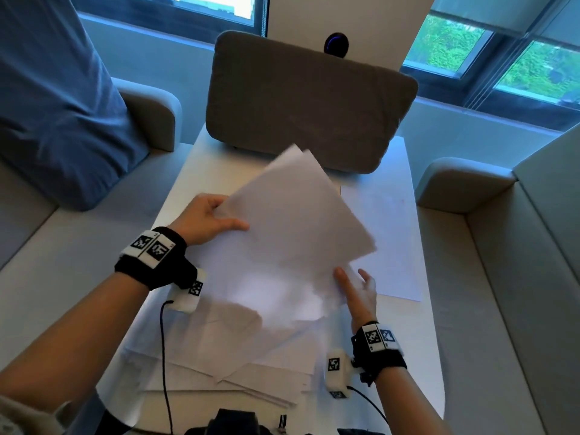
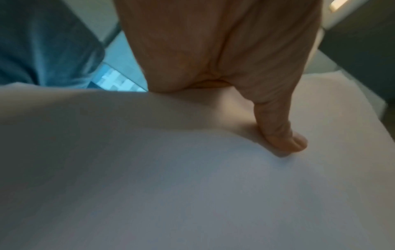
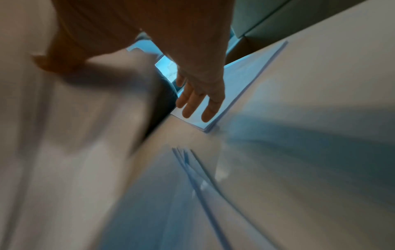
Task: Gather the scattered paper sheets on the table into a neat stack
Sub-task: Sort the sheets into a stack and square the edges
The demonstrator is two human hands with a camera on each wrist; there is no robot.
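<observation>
My left hand (image 1: 208, 219) grips a bundle of white sheets (image 1: 295, 233) by its left edge and holds it tilted above the table, thumb (image 2: 284, 140) pressed on the top sheet (image 2: 192, 186). My right hand (image 1: 357, 293) is at the bundle's lower right corner with straight, spread fingers (image 3: 198, 104); its thumb touches the paper's edge. A single sheet (image 1: 386, 240) lies flat on the right of the table. A loose, fanned pile of sheets (image 1: 238, 375) lies near the front edge, under the lifted bundle. The right wrist view is blurred by motion.
The white table (image 1: 423, 356) is narrow, with grey sofa seats (image 1: 489, 309) on both sides. A large grey padded block (image 1: 307, 102) stands at its far end. A blue cushion (image 1: 56, 114) lies on the left. Black cables (image 1: 164, 356) hang from both wrists.
</observation>
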